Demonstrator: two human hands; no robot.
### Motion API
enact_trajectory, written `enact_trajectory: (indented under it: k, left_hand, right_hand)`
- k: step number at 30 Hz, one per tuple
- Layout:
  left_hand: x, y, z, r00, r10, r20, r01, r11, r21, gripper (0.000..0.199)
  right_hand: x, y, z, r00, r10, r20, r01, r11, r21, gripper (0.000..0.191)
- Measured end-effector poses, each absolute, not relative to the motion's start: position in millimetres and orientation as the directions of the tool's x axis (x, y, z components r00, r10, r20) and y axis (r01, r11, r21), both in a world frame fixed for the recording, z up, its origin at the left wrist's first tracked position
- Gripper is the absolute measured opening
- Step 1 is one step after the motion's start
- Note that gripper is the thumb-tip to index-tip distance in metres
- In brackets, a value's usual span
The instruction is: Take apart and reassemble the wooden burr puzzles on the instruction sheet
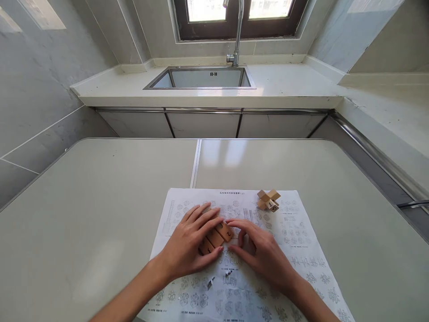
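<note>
A row of numbered wooden puzzle blocks lies on a printed sheet. Over it rests my left hand, thumb along the near edge and fingers across the far side, gripping the row and hiding part of it. At the right end, beside the block marked 2, is my right hand. Its thumb and index finger are curved and apart around that end; whether the index tip touches the block I cannot tell. Farther right on the sheet stands a small cross-shaped wooden interlocking puzzle with dark numbers.
The printed diagram sheet has small torn spots near its middle and lies on a pale table with a centre seam. Beyond stand a white counter, a steel sink, a tap and a window.
</note>
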State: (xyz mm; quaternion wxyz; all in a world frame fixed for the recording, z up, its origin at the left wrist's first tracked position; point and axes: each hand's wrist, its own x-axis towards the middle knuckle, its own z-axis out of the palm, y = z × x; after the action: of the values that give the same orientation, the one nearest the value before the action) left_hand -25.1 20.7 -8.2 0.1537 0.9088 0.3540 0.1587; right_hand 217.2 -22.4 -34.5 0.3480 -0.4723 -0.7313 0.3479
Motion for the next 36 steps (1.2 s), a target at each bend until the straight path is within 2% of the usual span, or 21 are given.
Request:
enact_trajectory:
  k: [7,13,19,22,26,29,36]
  left_hand:
    - [-33,29,-15,0.502,0.83,0.244,0.775,-0.557,0.299,0.055]
    - [-38,35,-18,0.371,0.881,0.294,0.853,-0.448,0.268,0.041]
    - [-37,34,-17,0.451,0.828,0.333,0.838,-0.522,0.162,0.056]
    - [-36,32,-15,0.519,0.788,0.331,0.785,-0.593,0.18,0.057]
    - [-36,30,-14,0.584,0.77,0.255,0.738,-0.635,0.228,0.056]
    - [-36,30,-15,0.576,0.786,0.224,0.75,-0.617,0.238,0.055]
    - [-35,32,-18,0.49,0.833,0.259,0.804,-0.546,0.235,0.05]
  right_hand:
    - [216,-22,-34,-0.299,0.934,0.195,0.487,0.325,-0.81,0.036]
    - [215,-23,-30,-0.304,0.941,0.149,0.492,0.289,-0.822,0.034]
    - [215,-23,-29,-0.305,0.941,0.146,0.502,0.289,-0.815,0.034]
    - [215,-22,-29,-0.303,0.94,0.157,0.506,0.298,-0.81,0.034]
    - [214,-22,-30,-0.304,0.938,0.168,0.506,0.309,-0.805,0.034]
    - [214,-22,-30,-0.302,0.939,0.166,0.507,0.306,-0.806,0.034]
    - [215,-23,-29,-0.305,0.942,0.14,0.496,0.283,-0.821,0.035]
